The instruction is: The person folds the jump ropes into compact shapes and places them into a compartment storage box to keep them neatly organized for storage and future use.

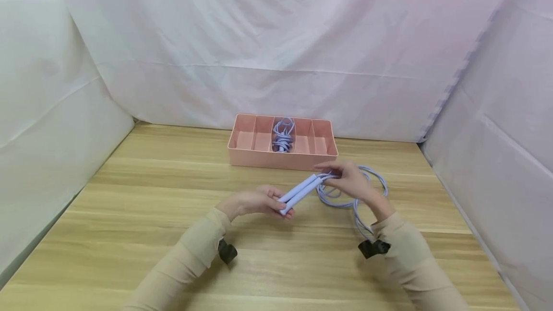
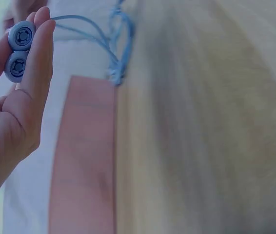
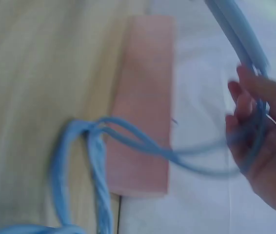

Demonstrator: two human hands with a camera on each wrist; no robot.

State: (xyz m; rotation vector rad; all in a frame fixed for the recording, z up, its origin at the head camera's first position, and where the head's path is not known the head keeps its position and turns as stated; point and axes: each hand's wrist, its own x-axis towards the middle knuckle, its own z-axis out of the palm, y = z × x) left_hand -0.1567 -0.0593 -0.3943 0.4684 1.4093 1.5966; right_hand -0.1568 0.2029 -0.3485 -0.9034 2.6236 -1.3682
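Observation:
A light blue jump rope has its two handles [image 1: 301,194] side by side, slanting up to the right above the table. My left hand [image 1: 258,201] holds their lower ends between thumb and fingers; the left wrist view shows the round handle ends [image 2: 22,35] face on. At the other end of the handles, my right hand [image 1: 349,182] pinches the doubled cord where it comes out. From there the loose cord [image 1: 382,184] loops down to the right, around and below the right hand. The right wrist view shows cord strands [image 3: 150,146] passing through the right fingers.
A pink divided box [image 1: 282,159] stands behind the hands, near the back curtain [image 1: 276,95]. Its middle compartment holds a bundled blue cord [image 1: 283,134]. White cloth walls border the wooden table [image 1: 151,196] on the left and right.

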